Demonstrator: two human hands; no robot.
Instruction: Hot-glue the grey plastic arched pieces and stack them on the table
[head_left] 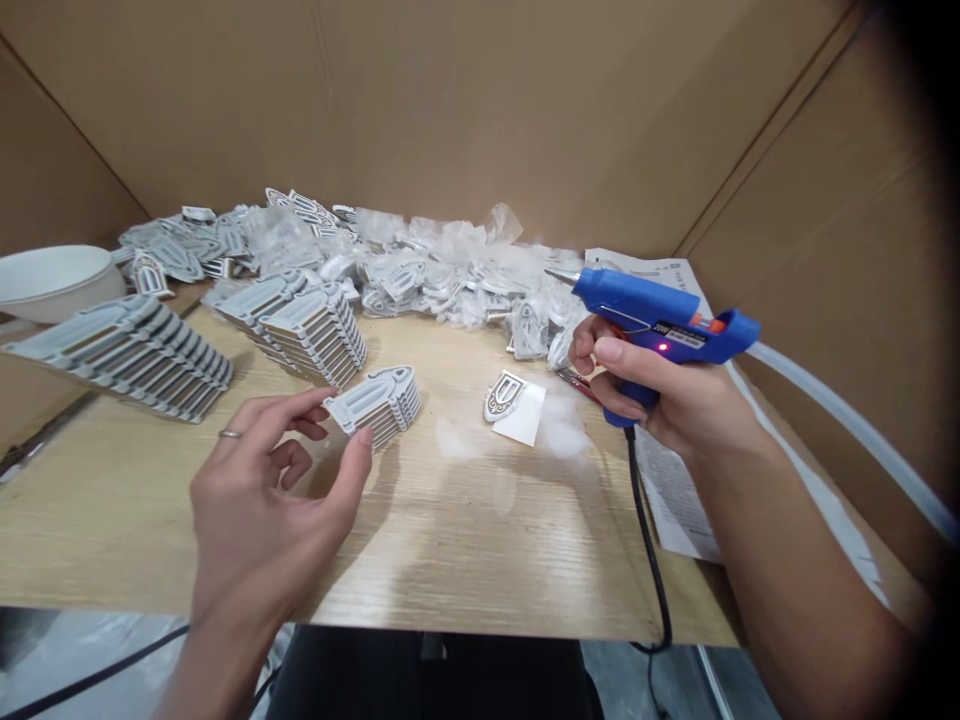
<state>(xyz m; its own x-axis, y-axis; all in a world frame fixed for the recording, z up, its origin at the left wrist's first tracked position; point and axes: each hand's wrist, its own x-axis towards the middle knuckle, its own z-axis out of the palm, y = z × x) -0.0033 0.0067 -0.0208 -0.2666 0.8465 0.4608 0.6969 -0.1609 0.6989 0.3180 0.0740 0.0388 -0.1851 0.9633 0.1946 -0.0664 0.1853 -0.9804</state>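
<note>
My right hand [637, 385] is wrapped around a blue hot glue gun [660, 318], held above the table with its metal nozzle pointing left and a red light lit. My left hand [281, 460] has its thumb and index finger at either side of the near end of a small stack of white-and-gold shield-shaped plaques [379, 405]; it seems to grip the stack lightly. Between the hands, one patterned plaque [505, 396] lies partly over a white square card [523, 416]. Taller stacks of plaques [315, 330] stand beyond my left hand.
Loose plaques in clear plastic bags [450, 275] are heaped along the cardboard back wall. A white bowl [56, 280] and another plaque stack [135, 355] are at left. Printed paper [679, 500], red-handled pliers [576, 384] and the gun's black cord [646, 540] are at right.
</note>
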